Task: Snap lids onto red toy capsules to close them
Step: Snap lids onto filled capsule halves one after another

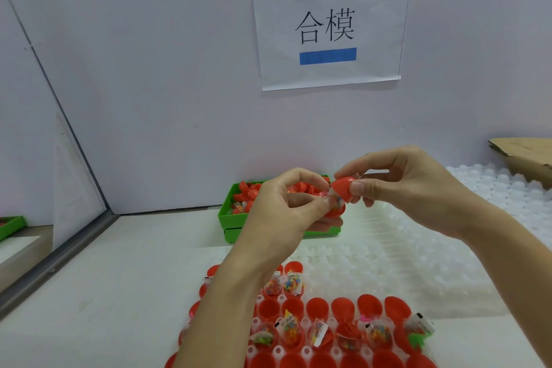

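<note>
Two pale partition walls (149, 69) meet in a corner at about 9 o'clock, and a white table (119, 293) runs beneath them. A paper sign (328, 24) printed with two characters and two blue bars hangs on the back wall at 12 o'clock. At 3 o'clock a piece of brown cardboard (525, 155) lies over a spread of white plastic trays (403, 248) that reach back toward the centre.

Just past the hands, at 12 o'clock from them, sits a green bin (230, 218) heaped with red capsule pieces. A sliver of a second green bin (12, 225) shows at the 9 o'clock edge. At 6 o'clock a white holder tray (304, 324) carries rows of red capsule halves (343, 308); several hold small clear packets of coloured toy bits (289, 327), others are open cups.

Above that tray, in the middle of the view, both hands meet. The left hand (286, 209) curls its fingers and thumb round a red capsule base (336, 209) with a packet showing inside. The right hand (418, 185) pinches a red lid (343, 187) between thumb and fingers, tilted and touching the top of the base at 1 o'clock from it. Whether the lid has seated cannot be told.
</note>
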`<state>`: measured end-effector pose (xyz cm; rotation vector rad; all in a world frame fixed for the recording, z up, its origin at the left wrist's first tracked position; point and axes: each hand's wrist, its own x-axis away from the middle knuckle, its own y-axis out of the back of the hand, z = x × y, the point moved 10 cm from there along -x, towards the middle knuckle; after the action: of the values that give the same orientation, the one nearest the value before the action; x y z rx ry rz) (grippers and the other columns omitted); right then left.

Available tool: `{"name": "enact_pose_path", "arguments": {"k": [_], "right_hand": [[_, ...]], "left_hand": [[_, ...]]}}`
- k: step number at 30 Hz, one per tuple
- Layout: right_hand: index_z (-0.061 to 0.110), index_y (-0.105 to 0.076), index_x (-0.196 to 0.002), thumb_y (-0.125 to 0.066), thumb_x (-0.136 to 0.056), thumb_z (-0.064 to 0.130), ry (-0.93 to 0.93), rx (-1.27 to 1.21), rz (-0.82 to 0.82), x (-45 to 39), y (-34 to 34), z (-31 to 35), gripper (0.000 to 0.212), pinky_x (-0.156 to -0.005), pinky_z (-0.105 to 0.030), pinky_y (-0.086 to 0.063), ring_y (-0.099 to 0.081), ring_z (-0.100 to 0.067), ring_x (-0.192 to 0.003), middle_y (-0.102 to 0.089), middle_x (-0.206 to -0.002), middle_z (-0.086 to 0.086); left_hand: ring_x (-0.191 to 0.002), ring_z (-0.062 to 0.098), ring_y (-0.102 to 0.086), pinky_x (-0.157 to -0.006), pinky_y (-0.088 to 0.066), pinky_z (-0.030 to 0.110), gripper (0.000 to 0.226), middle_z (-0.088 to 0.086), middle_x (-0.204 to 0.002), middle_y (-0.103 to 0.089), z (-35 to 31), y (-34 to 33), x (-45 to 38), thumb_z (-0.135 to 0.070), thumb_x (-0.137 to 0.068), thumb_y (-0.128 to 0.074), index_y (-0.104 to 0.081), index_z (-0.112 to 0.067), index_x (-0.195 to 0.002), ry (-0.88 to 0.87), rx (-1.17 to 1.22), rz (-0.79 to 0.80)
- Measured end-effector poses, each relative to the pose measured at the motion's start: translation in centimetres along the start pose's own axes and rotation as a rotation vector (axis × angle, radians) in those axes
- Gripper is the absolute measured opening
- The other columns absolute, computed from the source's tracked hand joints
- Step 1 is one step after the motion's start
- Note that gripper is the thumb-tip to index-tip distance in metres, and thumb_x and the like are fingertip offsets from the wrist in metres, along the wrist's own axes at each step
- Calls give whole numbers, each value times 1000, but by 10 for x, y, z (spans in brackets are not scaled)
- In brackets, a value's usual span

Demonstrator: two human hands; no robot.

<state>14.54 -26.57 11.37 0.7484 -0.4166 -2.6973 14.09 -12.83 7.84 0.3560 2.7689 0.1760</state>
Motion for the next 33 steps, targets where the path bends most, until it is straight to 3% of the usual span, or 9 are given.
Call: {"name": "enact_pose_path", "arguments": {"k": [5, 13, 18, 24, 29, 33], "right_hand": [[27, -78, -94, -72, -73, 35, 6, 4, -22, 0, 3, -2, 23, -67, -22, -56, -68, -19, -73, -76, -84, -2], [30, -80, -88, -72, -71, 35, 34, -71, -75, 0, 7, 1, 19, -64, -18, -53, -67, -6, -68, -75, -86, -5], [25, -79, -91, -73, -73, 32, 30, -78, -70, -1, 6, -2, 20, -64, -18, -53, -71, -11, -74, -75, -86, -5], [20, -78, -93, -74, -74, 26, 29, -110, -69, -1, 3, -2, 21, -66, -17, -54, -74, -16, -78, -75, -86, -7], [22, -78, -93, -74, -72, 29, 17, -121, -66, -1, 2, -2, 23, -70, -17, -55, -75, -19, -81, -76, -88, -7], [20, -78, -96, -75, -72, 31, 16, -115, -92, -1, 5, -3, 26, -74, -21, -57, -75, -21, -85, -76, -90, -8]], "left_hand": [[-79, 25, -76, -73, -62, 33, 27, 4, -93, -77, -3, 2, 0, -30, -77, -71, -68, -15, -99, -30, 22, -47], [-75, 22, -76, -69, -61, 27, 14, 2, -91, -78, -11, 4, 1, -17, -91, -66, -67, -18, -105, -81, 37, -123], [-76, 19, -75, -67, -59, 23, 5, 0, -87, -77, -11, 8, 1, -14, -93, -66, -70, -17, -94, -100, -25, -177], [-74, 17, -74, -68, -60, 25, 11, -1, -79, -76, -8, 11, 1, -17, -92, -68, -71, -23, -83, -88, -37, -260], [-68, 14, -74, -58, -54, 16, 10, -1, -76, -76, -13, 12, 4, -14, -91, -68, -67, -22, -86, -128, -22, -312], [-71, 11, -74, -63, -57, 17, 8, -4, -78, -76, -20, 8, 5, -18, -91, -68, -73, -24, -90, -177, -103, -308]]}}
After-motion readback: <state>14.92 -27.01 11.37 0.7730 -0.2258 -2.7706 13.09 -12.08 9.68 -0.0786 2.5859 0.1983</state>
